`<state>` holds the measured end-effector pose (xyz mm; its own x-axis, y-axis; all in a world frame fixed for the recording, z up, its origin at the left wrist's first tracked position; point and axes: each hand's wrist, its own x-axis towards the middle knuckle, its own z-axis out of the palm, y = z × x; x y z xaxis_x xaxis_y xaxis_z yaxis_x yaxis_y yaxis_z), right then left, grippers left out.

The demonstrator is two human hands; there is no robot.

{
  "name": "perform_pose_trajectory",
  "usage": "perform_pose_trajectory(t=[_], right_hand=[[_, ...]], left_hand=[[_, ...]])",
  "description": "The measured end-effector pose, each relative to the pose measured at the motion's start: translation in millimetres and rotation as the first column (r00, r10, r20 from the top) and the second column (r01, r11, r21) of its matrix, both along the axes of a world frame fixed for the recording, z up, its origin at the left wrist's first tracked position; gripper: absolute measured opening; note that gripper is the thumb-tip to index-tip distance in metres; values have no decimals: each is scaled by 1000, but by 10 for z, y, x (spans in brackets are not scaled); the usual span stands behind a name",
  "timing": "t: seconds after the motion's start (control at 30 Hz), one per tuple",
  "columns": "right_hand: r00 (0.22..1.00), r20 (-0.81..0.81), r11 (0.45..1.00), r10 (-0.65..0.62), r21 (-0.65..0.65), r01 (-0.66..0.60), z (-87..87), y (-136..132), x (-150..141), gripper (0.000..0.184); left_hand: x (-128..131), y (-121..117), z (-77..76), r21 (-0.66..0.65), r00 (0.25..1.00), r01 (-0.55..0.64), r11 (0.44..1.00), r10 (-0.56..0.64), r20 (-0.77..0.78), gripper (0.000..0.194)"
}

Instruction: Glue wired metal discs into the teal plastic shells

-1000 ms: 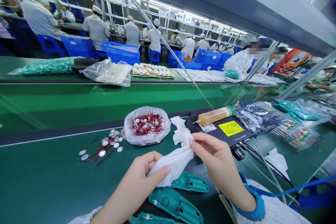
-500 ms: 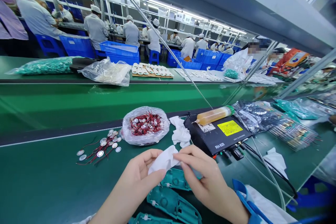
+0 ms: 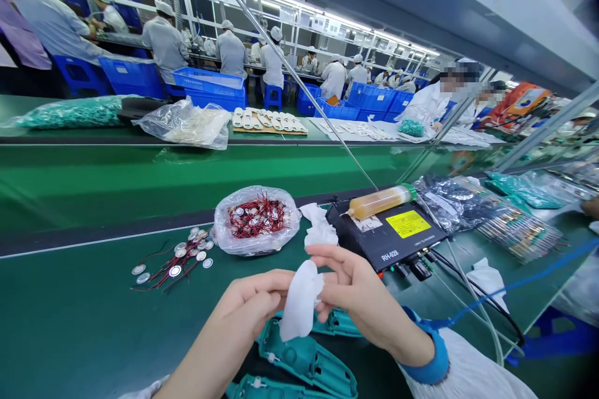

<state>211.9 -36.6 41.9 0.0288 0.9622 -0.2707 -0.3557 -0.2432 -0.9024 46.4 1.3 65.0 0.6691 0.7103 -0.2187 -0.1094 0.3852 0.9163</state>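
Note:
A folded white tissue (image 3: pixel 298 307) hangs between my two hands over the worktable. My left hand (image 3: pixel 250 305) pinches it from the left, its fingertips partly hidden behind the paper. From the other side my right hand (image 3: pixel 358 290) grips the ragged edge, fingers bent around it; a blue band circles that wrist. Directly below lie several teal plastic shell halves, one shell (image 3: pixel 306 355) showing its hollow inside and another shell (image 3: pixel 276 389) cut off by the bottom of the view.
Beyond my hands sits a plastic bag of red-wired discs (image 3: pixel 257 221), with loose wired discs (image 3: pixel 180 255) to its left. Crumpled tissue (image 3: pixel 321 224) lies beside a black RH-928 box (image 3: pixel 388 240) carrying an amber syringe (image 3: pixel 379 202). Cables (image 3: pixel 491 305) run at right. Co-workers sit farther back.
The tissue has turned from lying slantwise to hanging more upright. My right hand has shifted its fingers around the tissue's edge, and the left hand's thumb has drawn back from its front.

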Motion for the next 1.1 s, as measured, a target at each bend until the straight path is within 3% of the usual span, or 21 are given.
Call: perform_pose_trajectory(t=[0.1,0.17,0.23,0.3,0.33,0.43,0.5,0.57,0.67,0.8,1.1], right_hand=[[992,-66,992,109,-54,-112,-26,3,-4,33],[995,-46,995,89,-45,-91,-43,1,16,28],[998,57,999,34,-7,-34,-39,-11,84,25],[957,289,997,-18,76,-4,-8,-43,208,20],[897,439,992,-45,126,-12,15,-69,287,16],[604,792,972,-92,202,-117,63,-175,524,5],[458,884,969,-89,184,-166,46,-243,625,10],[363,928,965,-78,162,-208,-16,-282,649,16],[265,964,936,-5,97,-337,-146,-271,561,21],[224,972,893,67,42,-448,-268,-195,385,23],[205,971,859,125,-3,-511,-358,-142,294,29]], left_hand=[[5,7,-42,66,998,26,997,-22,-55,26],[-5,20,-84,98,996,46,994,-38,-83,25],[-22,43,-115,141,992,46,989,-28,-126,25],[-43,80,-138,198,980,36,979,4,-199,26],[-56,101,-152,237,968,32,971,29,-248,27],[-99,157,-226,423,903,76,903,118,-414,27],[-122,171,-305,533,849,171,828,152,-507,28],[-132,162,-391,558,815,274,783,119,-567,35],[-119,128,-498,501,794,352,790,31,-607,50],[-79,117,-578,429,766,369,825,-9,-642,55],[-26,148,-599,377,763,349,858,-27,-646,45]])
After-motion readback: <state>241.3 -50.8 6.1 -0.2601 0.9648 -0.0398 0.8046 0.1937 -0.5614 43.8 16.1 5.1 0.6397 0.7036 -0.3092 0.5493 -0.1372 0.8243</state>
